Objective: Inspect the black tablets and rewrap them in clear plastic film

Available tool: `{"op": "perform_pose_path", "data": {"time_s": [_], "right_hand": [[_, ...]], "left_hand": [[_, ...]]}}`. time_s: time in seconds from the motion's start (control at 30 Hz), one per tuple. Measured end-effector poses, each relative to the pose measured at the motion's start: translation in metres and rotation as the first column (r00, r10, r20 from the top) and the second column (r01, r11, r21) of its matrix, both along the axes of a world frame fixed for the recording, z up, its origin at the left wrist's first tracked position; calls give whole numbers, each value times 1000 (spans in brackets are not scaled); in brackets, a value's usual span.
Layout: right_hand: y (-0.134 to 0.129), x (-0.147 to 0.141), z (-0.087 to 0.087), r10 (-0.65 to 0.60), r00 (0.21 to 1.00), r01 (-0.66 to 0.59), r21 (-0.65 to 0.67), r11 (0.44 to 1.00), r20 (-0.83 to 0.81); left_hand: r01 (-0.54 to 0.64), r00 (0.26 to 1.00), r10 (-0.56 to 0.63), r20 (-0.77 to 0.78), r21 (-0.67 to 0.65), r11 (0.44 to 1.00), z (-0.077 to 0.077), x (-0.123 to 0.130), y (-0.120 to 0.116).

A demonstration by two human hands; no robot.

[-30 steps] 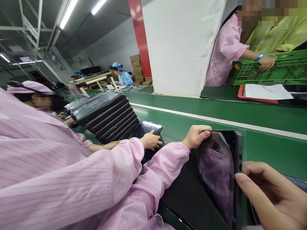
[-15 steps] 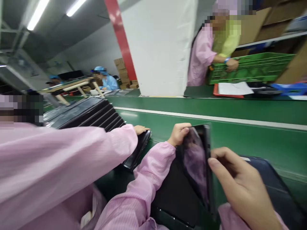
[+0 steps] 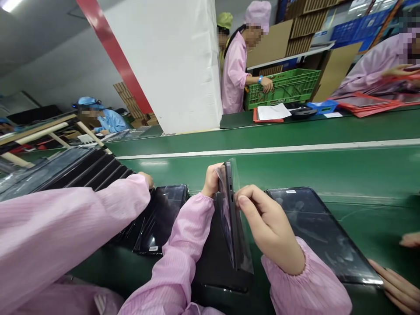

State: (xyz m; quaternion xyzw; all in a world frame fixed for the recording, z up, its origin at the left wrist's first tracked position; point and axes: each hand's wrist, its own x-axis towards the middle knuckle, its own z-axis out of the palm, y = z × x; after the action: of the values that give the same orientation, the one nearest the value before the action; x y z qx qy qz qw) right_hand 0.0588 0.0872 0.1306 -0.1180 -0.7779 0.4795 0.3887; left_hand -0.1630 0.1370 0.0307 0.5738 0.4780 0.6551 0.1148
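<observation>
My left hand (image 3: 210, 181) grips the top of a dark tablet (image 3: 231, 218) that stands on its long edge, with a clear plastic film (image 3: 232, 173) loose along it. My right hand (image 3: 271, 225) curls against the tablet's side, its fingertips at the film. Under the tablet lies a flat black slab (image 3: 219, 267), partly hidden by my left sleeve. To the right, a second dark tablet (image 3: 323, 232) lies flat on the green belt. A co-worker's hand (image 3: 146, 178) rests on a leaning row of black tablets (image 3: 75, 168), beside a tablet (image 3: 164, 218) lying on the belt.
A green conveyor belt (image 3: 328, 168) with a white stripe runs across the view. Behind it stand a white pillar (image 3: 164, 65) and a person holding a green crate (image 3: 282, 87). Another co-worker's fingers (image 3: 395, 284) show at the lower right edge.
The whole scene has slid left as my view turned right. The held tablet now stands more upright, my right hand is closer to it, and the second tablet lies fully in view.
</observation>
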Motion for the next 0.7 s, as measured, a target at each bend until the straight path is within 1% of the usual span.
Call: {"op": "perform_pose_path", "data": {"time_s": [0.13,0.27,0.43,0.6,0.7], "right_hand": [[1,0,-1,-4,1000,4,-6,1000,3],[0,0,-1,7,1000,-8,-20,1000,-14],[-2,3,1,9,1000,-10,-17,1000,-30],[-5,9,4,-21,999,20,32,999,31],[-4,13,4,5,997,-8,50,999,71]], "left_hand": [[3,1000,-4,19,48,999,7,3,-3],[2,999,-4,32,50,999,12,8,-5],[9,1000,-10,8,43,999,14,10,-6],[20,1000,-19,-16,51,999,15,11,-7],[31,999,-30,-20,54,998,16,12,-8]]}}
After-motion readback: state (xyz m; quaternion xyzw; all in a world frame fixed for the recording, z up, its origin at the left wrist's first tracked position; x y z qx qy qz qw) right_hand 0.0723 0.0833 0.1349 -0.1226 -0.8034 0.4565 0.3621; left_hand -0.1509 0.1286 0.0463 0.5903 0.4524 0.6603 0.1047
